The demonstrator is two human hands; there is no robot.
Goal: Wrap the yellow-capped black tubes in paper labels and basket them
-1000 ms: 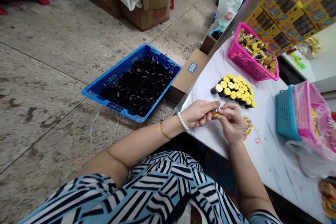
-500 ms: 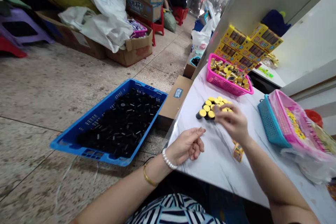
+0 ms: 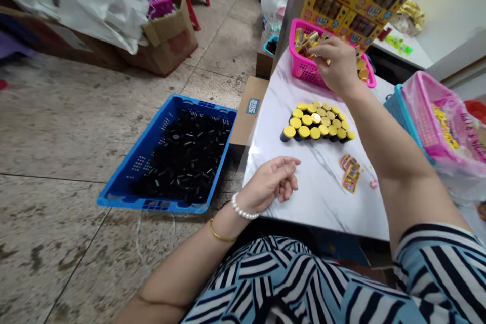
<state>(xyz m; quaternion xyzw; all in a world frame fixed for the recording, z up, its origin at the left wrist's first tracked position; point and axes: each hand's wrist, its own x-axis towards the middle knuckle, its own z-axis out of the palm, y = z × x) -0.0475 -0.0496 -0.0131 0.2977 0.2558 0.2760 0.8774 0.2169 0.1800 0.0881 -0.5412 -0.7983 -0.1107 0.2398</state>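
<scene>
My left hand (image 3: 279, 179) rests near the table's left front edge with its fingers curled and the thumb laid against them; nothing shows in it. Over the pink basket (image 3: 304, 67), my right hand (image 3: 336, 66) bends its fingers toward the thumb. Whatever they may hold is hidden. Gold-wrapped small tubes with yellow caps (image 3: 363, 74) fill the basket. Between the hands, several black tubes with yellow caps (image 3: 315, 119) stand upright in a tight group on the white table (image 3: 296, 228). Small printed orange cards (image 3: 350, 177) lie in front of them.
A blue crate (image 3: 117, 174) of black tubes sits left of the table, beside a cardboard box (image 3: 245, 121). Yellow display boxes (image 3: 353, 2) are stacked behind the basket. At right are a teal basket (image 3: 404, 114) and a bag-lined pink basket (image 3: 425, 111).
My right hand has moved from the capped tubes to above the pink basket. My left hand keeps nearly the same pose. The view has tilted down, showing the cards uncovered.
</scene>
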